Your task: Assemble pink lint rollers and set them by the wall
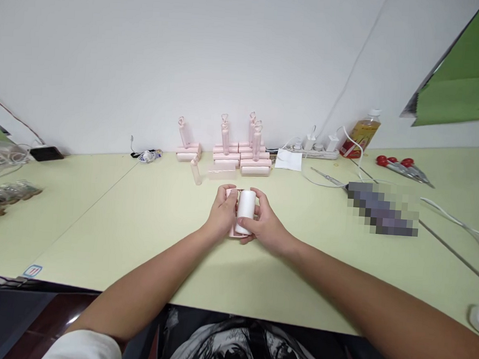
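Over the middle of the table, my left hand (222,214) is closed round a pale pink shell (232,235), which shows only at its edges. My right hand (271,225) grips a white roll (246,210) from its right side, thumb across the lower front. The roll stands on end against the shell, and I cannot tell how far inside it sits. Just beyond my hands are a slim pink handle (196,172) and a translucent pink cover (222,172) lying flat.
Behind, several pink rollers (255,171) are stacked by the wall, with upright pink handles (225,137) on them. To the right are a white paper (289,159), a power strip (323,153), a drink bottle (361,136), red-handled tools (404,168) and loose cables. A black phone (46,153) lies far left.
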### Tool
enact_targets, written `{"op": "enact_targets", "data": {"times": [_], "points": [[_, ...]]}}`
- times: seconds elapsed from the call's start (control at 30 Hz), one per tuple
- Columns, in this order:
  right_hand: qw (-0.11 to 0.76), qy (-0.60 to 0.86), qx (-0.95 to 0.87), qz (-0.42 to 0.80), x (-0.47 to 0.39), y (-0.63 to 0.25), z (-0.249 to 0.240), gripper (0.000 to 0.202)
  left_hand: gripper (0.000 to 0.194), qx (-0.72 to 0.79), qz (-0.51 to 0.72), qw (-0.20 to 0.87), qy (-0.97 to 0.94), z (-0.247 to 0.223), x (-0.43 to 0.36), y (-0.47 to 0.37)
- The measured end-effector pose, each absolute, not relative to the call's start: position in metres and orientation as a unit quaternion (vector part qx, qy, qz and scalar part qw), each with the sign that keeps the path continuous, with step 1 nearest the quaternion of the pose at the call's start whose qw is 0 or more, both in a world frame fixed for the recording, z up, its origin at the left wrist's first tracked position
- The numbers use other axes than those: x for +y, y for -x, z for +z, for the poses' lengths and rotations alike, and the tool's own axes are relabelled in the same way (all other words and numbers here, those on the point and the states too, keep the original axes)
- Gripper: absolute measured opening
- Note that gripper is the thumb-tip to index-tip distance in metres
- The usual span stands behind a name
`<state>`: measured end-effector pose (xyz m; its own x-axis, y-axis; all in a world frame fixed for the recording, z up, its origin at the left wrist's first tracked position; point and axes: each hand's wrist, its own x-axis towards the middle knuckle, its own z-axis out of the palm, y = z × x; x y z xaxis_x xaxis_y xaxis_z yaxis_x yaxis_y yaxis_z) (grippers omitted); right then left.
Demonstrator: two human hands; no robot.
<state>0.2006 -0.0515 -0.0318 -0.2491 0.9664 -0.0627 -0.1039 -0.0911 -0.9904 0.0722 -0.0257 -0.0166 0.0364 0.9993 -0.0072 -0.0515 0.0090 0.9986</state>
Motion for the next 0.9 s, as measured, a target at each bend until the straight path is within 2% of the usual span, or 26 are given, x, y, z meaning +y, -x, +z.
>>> {"op": "enact_targets", "data": {"times": [0.1, 0.23, 0.37, 0.5, 0.73, 0.9], "points": [[0.427, 0.446, -0.527, 0.584, -0.051, -0.203, -0.03, 0.084, 0.029, 0.445, 0.475, 0.516, -0.557, -0.021, -0.021, -0.065], [0.397, 0.468, -0.553, 0.564, -0.048, -0.207, -0.028, 0.082, 0.033, 0.439, 0.431, 0.446, -0.651, -0.024, -0.014, -0.053], [0.348, 0.501, -0.587, 0.532, -0.046, -0.21, -0.028, 0.088, 0.038, 0.439, 0.375, 0.403, -0.71, -0.023, -0.01, -0.045], [0.343, 0.512, -0.615, 0.492, -0.044, -0.211, -0.031, 0.088, 0.042, 0.425, 0.319, 0.386, -0.755, -0.02, -0.006, -0.038], [0.311, 0.489, -0.6, 0.551, -0.044, -0.213, -0.027, 0.085, 0.046, 0.423, 0.239, 0.317, -0.815, -0.015, -0.004, -0.027], [0.285, 0.477, -0.6, 0.576, -0.047, -0.213, -0.015, 0.077, 0.046, 0.416, 0.23, 0.303, -0.826, -0.015, -0.004, -0.027]]}}
